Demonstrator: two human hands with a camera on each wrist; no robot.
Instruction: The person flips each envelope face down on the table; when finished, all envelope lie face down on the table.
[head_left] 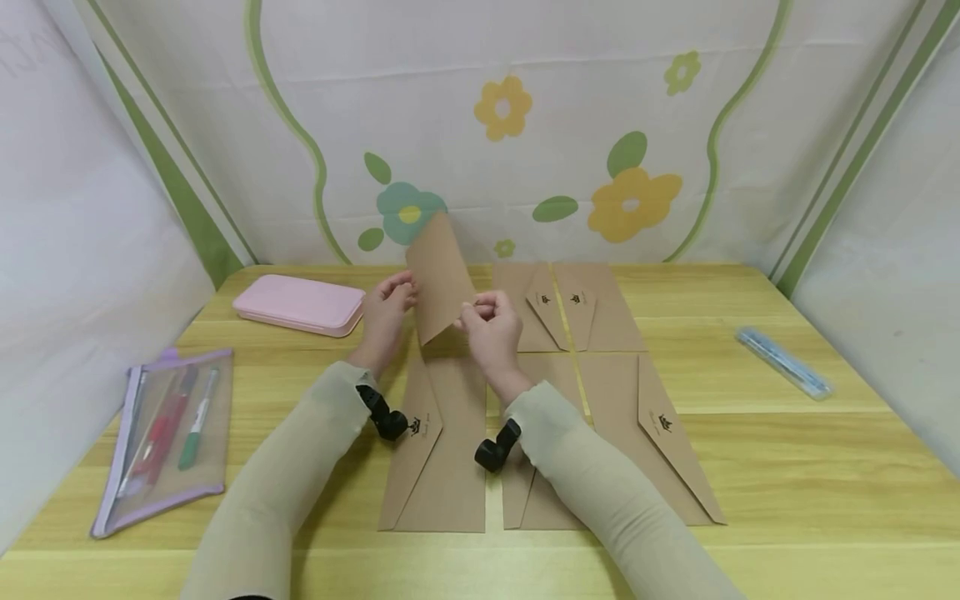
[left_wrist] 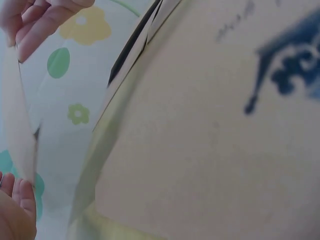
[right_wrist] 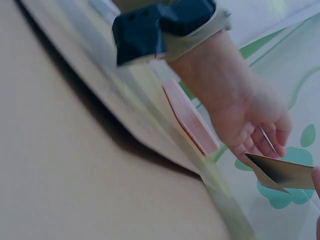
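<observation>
A brown kraft paper envelope (head_left: 442, 279) is held up, tilted, above the far side of the table. My left hand (head_left: 386, 317) holds it by its left edge. At its lower right corner, my right hand (head_left: 492, 329) pinches it between thumb and fingers. In the right wrist view the left hand (right_wrist: 245, 110) shows at one end of the envelope (right_wrist: 287, 172), whose paper layers stand apart there. Below my arms lie more brown envelopes: one at the near left (head_left: 457, 467), one at the near right (head_left: 611, 417). My right forearm partly covers another envelope (head_left: 543, 504).
Two envelopes with crown prints, one (head_left: 517, 325) beside the other (head_left: 618, 321), lie at the back. Leftward are a pink case (head_left: 300, 304) and a zip pouch (head_left: 213, 475) with pens. A light blue slim pack (head_left: 783, 362) lies right. A flowered curtain (head_left: 562, 67) hangs behind.
</observation>
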